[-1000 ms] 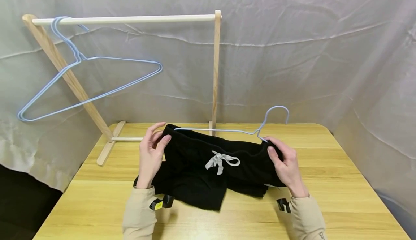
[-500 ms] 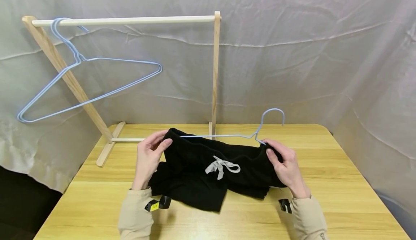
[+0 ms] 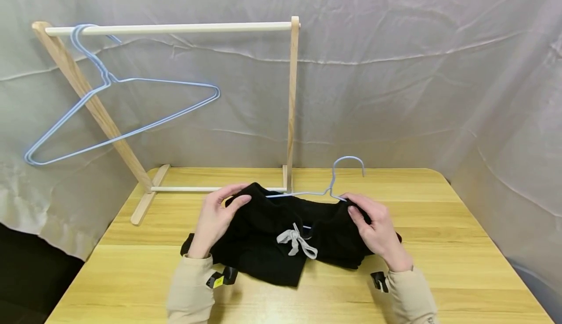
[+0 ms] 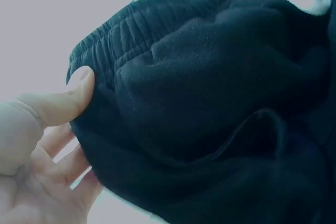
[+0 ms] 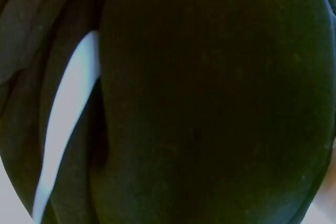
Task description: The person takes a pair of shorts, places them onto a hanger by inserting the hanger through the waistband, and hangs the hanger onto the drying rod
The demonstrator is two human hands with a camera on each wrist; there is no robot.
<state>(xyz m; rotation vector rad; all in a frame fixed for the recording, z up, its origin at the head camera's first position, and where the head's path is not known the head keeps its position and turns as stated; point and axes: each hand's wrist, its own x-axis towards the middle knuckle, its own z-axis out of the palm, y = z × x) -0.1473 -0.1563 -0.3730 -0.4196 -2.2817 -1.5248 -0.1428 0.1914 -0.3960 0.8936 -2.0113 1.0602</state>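
Note:
Black shorts with an elastic waistband and a white drawstring bow are held up over the table. My left hand pinches the waistband at its left end, thumb on the front; the left wrist view shows this thumb against the gathered elastic. At the right end, my right hand grips the waistband. A light blue wire hanger sits partly inside the waist, its hook standing above the cloth. The cloth hides the hanger's lower part. Dark fabric fills most of the right wrist view.
A wooden clothes rack stands at the back left of the wooden table. Light blue wire hangers hang from the left end of its rail. Grey fabric covers the walls behind.
Both hands have come closer together, bunching the waistband between them. The hanger has shifted left and down, and its hook stands lower than before.

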